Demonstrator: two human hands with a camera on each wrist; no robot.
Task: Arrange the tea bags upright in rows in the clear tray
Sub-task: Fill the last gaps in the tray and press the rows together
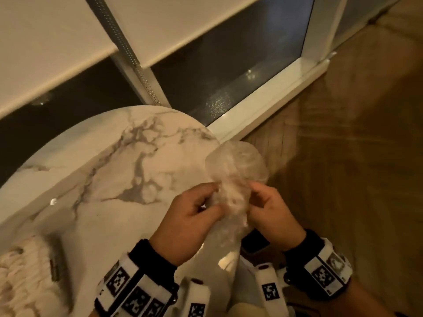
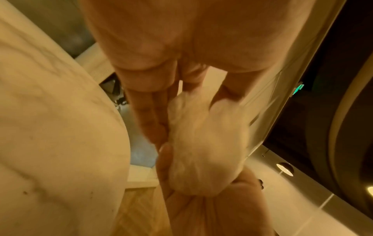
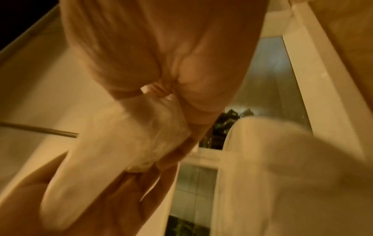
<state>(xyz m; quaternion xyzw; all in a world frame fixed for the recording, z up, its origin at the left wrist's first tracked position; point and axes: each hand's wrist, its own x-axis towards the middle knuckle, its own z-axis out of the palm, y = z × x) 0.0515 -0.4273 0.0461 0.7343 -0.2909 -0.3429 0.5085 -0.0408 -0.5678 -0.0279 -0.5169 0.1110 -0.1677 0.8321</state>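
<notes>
Head view: left hand [image 1: 192, 216] and right hand [image 1: 272, 213] raised side by side past the edge of the round marble table [image 1: 109, 161], each pinching one side of a crumpled clear plastic bag [image 1: 235, 170]. Bag contents blurred, not identifiable. Clear tray [image 1: 29, 271] at lower left of the table, packed with pale tea bags [image 1: 18, 266], blurred.

Left wrist view: fingers [image 2: 149, 115] curled against a pale crumpled mass, apparently the bag; opposite hand gripping from below.

Right wrist view: heavy blur; thumb and fingers closed on the same pale plastic.
</notes>
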